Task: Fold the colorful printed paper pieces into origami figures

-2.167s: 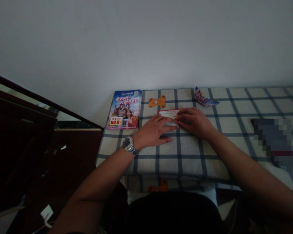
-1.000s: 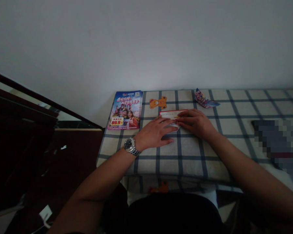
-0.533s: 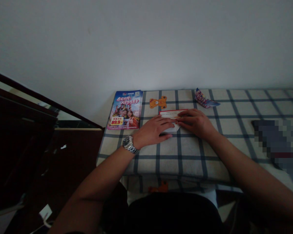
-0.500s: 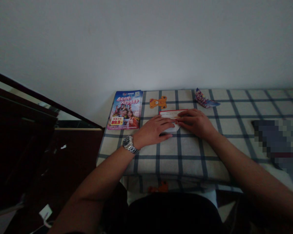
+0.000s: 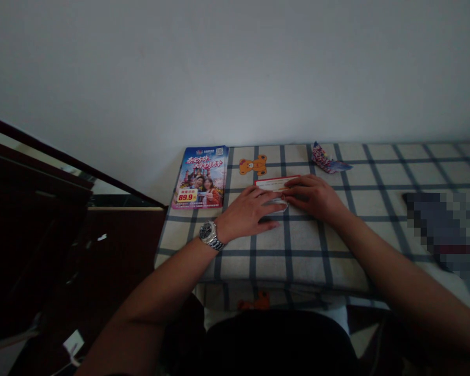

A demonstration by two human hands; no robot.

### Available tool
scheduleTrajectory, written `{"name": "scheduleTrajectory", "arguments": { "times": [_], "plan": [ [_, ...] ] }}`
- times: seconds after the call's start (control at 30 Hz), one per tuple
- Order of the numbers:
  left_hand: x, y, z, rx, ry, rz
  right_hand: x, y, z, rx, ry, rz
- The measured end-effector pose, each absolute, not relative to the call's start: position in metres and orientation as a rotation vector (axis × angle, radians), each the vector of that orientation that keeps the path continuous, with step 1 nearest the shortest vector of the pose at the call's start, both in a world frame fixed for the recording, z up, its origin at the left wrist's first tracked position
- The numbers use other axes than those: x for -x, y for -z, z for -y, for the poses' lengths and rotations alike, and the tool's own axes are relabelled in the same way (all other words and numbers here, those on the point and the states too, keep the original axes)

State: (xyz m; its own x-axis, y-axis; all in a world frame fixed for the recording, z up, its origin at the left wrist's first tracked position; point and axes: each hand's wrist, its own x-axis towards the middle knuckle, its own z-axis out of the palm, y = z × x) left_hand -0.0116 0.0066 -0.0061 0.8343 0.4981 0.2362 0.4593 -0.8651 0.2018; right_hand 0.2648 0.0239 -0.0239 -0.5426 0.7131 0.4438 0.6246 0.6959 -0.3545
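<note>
At the far left stands dark wooden furniture (image 5: 19, 224), with a small white square item (image 5: 74, 342) low down beside it, a pale cord running from its lower edge. Next comes the left end of the desk (image 5: 303, 256), covered by a pale cloth with dark blue-grey checks. On its far left corner, near the wall (image 5: 235, 73), lies a pile of colourful flyers (image 5: 200, 177), the top one showing "89.9" in red on a yellow patch. A metal-banded watch (image 5: 210, 235) circles the left wrist. The left hand (image 5: 246, 214) lies palm down, its fingers spread and reaching over a folded white paper (image 5: 272, 184) with a red far edge; the thumb stands apart, nearer the person. Just beyond the paper is an orange bear figure (image 5: 253, 165). The paper lies flat on the cloth between the two hands, partly hidden by both. The right hand (image 5: 317, 198) curls over its right side, fingers bunched close together at the paper; whether they pinch it, I cannot tell. Beyond that hand sits a crumpled blue and pink piece (image 5: 329, 161). Farthest right lies a dark, pixelated object (image 5: 438, 219), well apart from the paper.
</note>
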Motion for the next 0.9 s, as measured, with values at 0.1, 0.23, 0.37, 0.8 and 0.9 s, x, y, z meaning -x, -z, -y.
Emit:
{"name": "scheduleTrajectory", "arguments": {
  "times": [0.1,0.23,0.37,0.8,0.9],
  "plan": [
    [0.0092,0.0060,-0.0039,-2.878,-0.433,-0.769,-0.2673,0.0236,-0.0258,0.978,-0.239,2.352],
    [0.0059,0.0072,-0.0014,-2.875,-0.447,-0.789,-0.2693,0.0232,-0.0281,0.919,-0.243,2.370],
    [0.0050,0.0100,-0.0017,-2.860,-0.500,-0.755,-0.2688,0.0225,-0.0282,0.901,-0.242,2.366],
    [0.0090,0.0068,-0.0049,-2.812,-0.476,-0.678,-0.2686,0.0236,-0.0273,0.901,-0.241,2.357],
    [0.0105,0.0069,-0.0063,-2.811,-0.473,-0.634,-0.2680,0.0229,-0.0271,0.918,-0.245,2.356]
  ]
}}
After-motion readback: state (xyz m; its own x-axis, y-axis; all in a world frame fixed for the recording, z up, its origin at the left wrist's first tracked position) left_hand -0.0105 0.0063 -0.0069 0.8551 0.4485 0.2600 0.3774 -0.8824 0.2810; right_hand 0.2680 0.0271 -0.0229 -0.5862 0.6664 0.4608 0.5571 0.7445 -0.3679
